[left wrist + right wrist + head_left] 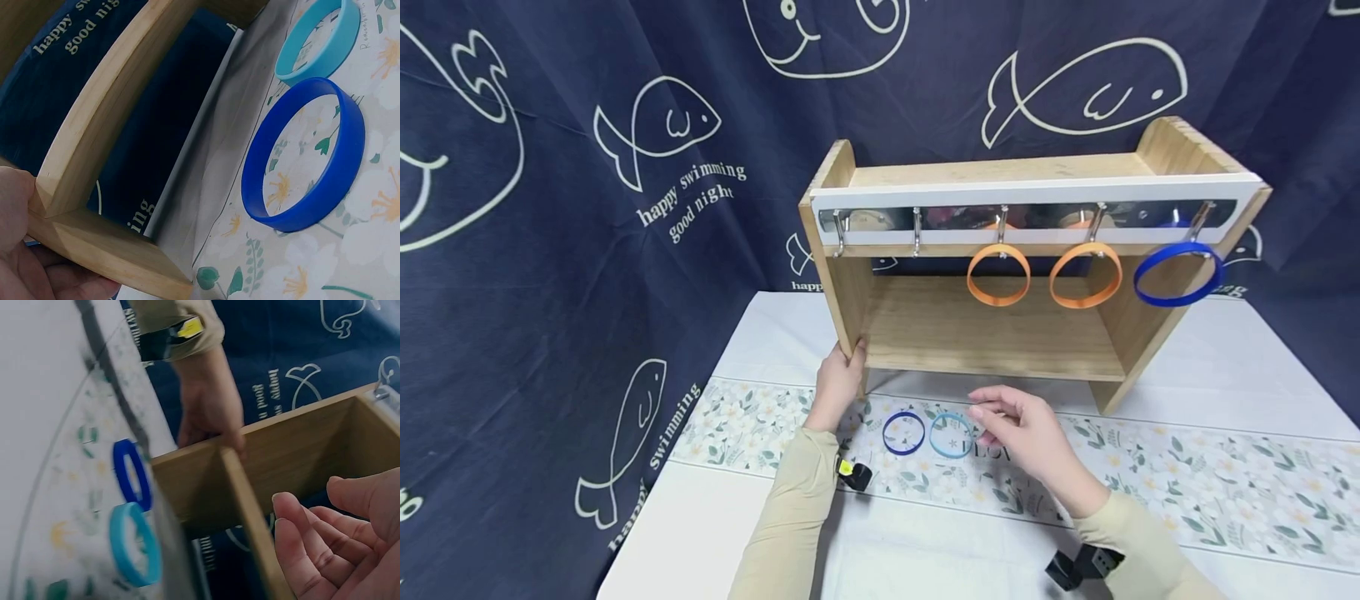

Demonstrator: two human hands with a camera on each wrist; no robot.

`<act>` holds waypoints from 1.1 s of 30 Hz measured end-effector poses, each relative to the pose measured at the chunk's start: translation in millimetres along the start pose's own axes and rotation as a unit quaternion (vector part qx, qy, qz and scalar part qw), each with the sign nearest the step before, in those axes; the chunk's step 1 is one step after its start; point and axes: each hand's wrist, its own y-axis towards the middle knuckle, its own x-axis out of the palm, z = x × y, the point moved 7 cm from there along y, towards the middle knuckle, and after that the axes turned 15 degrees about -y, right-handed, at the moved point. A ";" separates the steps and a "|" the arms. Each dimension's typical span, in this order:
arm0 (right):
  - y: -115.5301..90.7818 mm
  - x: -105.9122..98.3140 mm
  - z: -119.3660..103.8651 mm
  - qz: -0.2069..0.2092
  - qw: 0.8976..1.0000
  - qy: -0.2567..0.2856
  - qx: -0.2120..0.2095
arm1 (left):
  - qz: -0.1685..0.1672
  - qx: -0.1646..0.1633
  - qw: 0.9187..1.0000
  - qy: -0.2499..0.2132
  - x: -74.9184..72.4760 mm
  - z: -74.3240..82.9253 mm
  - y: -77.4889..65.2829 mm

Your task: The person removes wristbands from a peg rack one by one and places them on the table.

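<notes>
Hung, upper right of head view: two orange rings (999, 302), one blue ring (1165, 301). Two hooks (917, 232), upper centre, bare. Unhung on worktop (655, 533), lower centre: second blue ring (353, 140), light-blue ring (345, 44). Left hand (838, 379) grips wooden rack (985, 325); right hand (1018, 429), thumb and fingertips apart, holds nothing.

A dark navy fabric (512, 333) hangs behind a bench (692, 525) and down its left side, filling the background with soft folds. Cream outlines are printed on it: several simple fish (1086, 96), larger curling figures partly cut off by the edges of the head view, and small lettering (691, 196) reading "happy swimming good night". The bench has a smooth white top that reaches back to the fabric. Across it runs a floral band (1187, 475), pale flowers with yellow-orange centres among green leaves, edged by thin dark lines. Light falls evenly in the head view; both wrist views look dimmer.
</notes>
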 end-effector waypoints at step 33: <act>25.4 -66.6 -79.0 0.125 0.977 0.148 -0.094 | 0.005 -0.005 1.000 0.006 -1.5 0.9 -1.3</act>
